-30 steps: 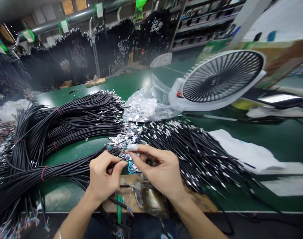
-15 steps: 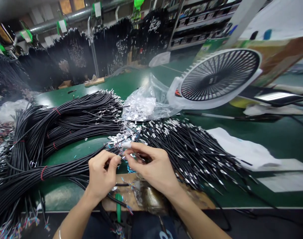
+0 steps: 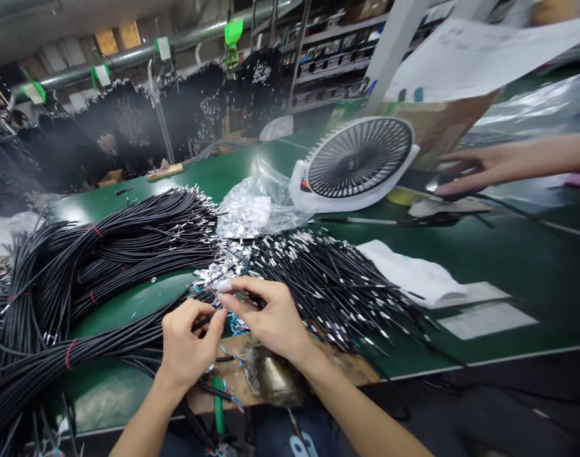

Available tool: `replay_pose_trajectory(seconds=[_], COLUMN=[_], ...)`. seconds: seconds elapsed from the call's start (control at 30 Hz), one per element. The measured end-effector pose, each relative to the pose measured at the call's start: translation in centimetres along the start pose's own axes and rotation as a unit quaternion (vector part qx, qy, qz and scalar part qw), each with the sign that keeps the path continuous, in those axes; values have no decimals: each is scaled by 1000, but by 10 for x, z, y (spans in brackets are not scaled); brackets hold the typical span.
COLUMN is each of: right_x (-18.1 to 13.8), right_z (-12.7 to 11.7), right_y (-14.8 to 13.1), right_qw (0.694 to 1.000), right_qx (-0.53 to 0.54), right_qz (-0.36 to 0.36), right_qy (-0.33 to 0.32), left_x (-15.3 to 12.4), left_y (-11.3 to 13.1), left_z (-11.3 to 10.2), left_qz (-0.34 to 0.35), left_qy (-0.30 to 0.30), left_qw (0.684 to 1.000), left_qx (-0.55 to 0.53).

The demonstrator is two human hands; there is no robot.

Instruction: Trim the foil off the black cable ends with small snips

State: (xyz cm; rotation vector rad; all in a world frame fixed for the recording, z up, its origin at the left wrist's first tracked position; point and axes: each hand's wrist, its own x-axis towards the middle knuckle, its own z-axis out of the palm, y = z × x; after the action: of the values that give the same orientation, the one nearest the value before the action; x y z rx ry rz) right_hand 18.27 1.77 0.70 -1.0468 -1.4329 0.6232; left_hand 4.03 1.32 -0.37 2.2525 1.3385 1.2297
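Observation:
My left hand is closed, thumb against bent fingers, around a thin black cable whose end lies between my two hands. Close beside it, my right hand pinches thumb and forefinger together at that end, a white cover on one fingertip. Whatever sits in this pinch is too small to make out. Beneath the hands are silvery foil scraps and blue wire bits. A pile of short black cables with silvery ends lies right of my right hand.
Long black cables tied with red bands cover the left. Behind the foil sits a clear plastic bag, with a white fan beside it. A wooden board lies at the front edge. Another person's hand reaches in from the right.
The view has swung right, so things appear further left. Another person's hand has come in at the right, by the dark flat object behind the fan. My hands stay together at the cable end.

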Motion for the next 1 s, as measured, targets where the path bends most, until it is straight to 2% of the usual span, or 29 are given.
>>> replay_pose_trajectory(seconds=[0.1,0.23,0.4,0.7,0.8,0.9,1.0], right_x=[1,1,0,0,1,2,3], right_z=[0,-2,-3,-6,-4,-2,-1], right_y=[-2,0,7,9,12,14,14], right_qw=[999,993,984,981,983,985,986], right_qx=[-39,-61,-48,-65,-65,-62,-50], right_qz=[-7,-71,-114,-128,-126,-123,-122], right_qy=[-17,-78,-129,-129,-120,-106,-100], left_x=[1,0,-1,-2,0,3,4], left_y=[-1,-5,-5,-6,-6,-3,-3], left_z=[2,2,0,4,4,5,6], left_qz=[15,31,45,28,-10,-41,-38], left_qy=[-32,-86,-99,-101,-105,-67,-28], left_qw=[999,996,994,994,994,995,996], left_qx=[3,-8,-2,23,39,66,70])
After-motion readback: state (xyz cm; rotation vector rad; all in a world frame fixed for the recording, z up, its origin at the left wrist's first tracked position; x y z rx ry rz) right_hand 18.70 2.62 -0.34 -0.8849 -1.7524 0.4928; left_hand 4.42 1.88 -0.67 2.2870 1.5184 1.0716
